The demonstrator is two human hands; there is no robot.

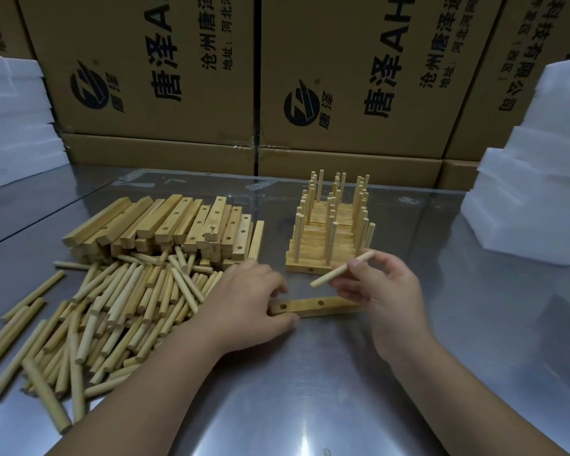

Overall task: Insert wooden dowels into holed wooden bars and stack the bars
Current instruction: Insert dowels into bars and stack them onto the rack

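1. The left hand (244,301) grips the left end of a holed bar (313,306) that lies flat on the metal surface (310,390). Its fingers (277,284) curl over the far edge and the thumb sits on the near edge.
2. The right hand (379,291) pinches one dowel (341,269) near its upper half between thumb and fingertips. The dowel is tilted, with its lower end just above the bar and not touching it.
3. I judge the dowel light, stiff and smooth, so it could roll in a loose pinch. Holding it above the middle leaves the tip free to enter a hole.
4. The bar looks light and likely to slide on the slick metal, so I would pin it at an end, clear of the holes.
5. Two holes show on the bar's top face, both empty. Whether the right hand hides a third, I cannot tell.
6. The loose dowels (112,307) lie heaped at left, with the spare bars (178,225) piled behind them. The finished stack (329,232) stands just beyond the right hand, its pegs upright.
7. The cardboard boxes (145,77) behind are closed, so their contents are hidden.
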